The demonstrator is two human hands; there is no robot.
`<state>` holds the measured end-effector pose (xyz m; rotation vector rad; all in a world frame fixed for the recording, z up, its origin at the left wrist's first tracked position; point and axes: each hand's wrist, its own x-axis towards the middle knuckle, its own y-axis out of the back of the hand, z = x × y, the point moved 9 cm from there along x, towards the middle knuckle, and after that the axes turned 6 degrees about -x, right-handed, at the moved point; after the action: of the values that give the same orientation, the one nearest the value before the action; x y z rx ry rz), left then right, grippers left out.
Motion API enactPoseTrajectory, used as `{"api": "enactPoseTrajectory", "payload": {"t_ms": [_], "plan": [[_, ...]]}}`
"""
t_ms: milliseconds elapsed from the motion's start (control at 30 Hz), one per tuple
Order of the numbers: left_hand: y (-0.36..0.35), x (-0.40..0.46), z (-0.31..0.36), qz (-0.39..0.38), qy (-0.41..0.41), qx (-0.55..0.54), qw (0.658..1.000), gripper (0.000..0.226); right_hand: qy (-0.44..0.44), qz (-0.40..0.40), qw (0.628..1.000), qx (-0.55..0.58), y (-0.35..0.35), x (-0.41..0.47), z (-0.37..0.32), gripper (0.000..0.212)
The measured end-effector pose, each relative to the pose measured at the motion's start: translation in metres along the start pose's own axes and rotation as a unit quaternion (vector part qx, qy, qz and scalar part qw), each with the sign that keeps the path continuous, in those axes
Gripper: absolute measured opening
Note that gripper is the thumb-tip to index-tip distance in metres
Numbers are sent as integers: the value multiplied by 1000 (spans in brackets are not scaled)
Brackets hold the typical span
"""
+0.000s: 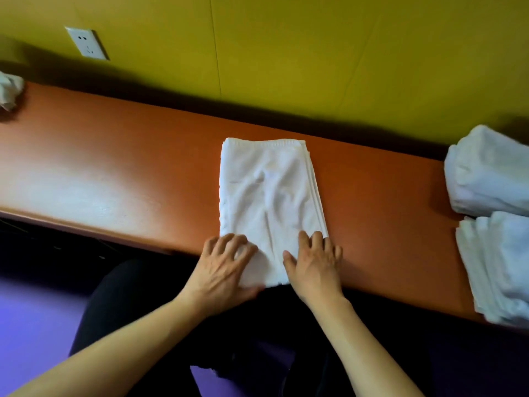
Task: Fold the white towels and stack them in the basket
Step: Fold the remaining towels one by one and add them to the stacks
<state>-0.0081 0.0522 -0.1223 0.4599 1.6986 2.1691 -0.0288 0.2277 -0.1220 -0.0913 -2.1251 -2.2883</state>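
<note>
The towel's (269, 196) near edge is hidden under both hands. At 3 o'clock, two piles of folded towels (492, 179) are cut by the frame edge; at 9 o'clock a crumpled cloth (10, 90) is too, and blurred. The bench (114, 167) runs off both sides.

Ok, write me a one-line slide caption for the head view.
Both hands, left hand and right hand, rest on the near end of a folded white towel on an orange counter.

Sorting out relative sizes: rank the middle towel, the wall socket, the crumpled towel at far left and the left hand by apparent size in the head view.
1. Middle towel
2. Left hand, though nearness to the camera inflates it
3. Crumpled towel and socket: they look alike, and the towel is cut off by the frame
</note>
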Motion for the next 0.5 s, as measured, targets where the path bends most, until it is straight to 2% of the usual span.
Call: {"api": "enactPoseTrajectory", "payload": {"t_ms": [67, 133, 200, 267, 333, 433, 500], "plan": [[-18, -16, 1, -69, -8, 32, 997, 100, 8, -25, 999, 41, -5, -5, 4, 76], [-21, -15, -4, -69, -14, 30, 997, 101, 36, -77, 994, 73, -13, -15, 7, 97], [-20, -12, -10, -56, -8, -16, 998, 92, 83, -96, 990, 62, -16, -24, 9, 107], [-13, -13, -10, -28, 1, -78, 997, 70, 109, -94, 989, 24, -17, -31, 13, 110], [3, -17, -9, 12, 23, -168, 985, 53, 106, -51, 993, 33, -9, -33, 18, 98], [33, -26, -12, 70, 74, -256, 961, 39, 87, 17, 992, 90, 16, -30, 31, 54], [50, -39, -14, 105, 101, -293, 945, 29, 74, 25, 982, 175, 31, -34, 41, 34]]}}
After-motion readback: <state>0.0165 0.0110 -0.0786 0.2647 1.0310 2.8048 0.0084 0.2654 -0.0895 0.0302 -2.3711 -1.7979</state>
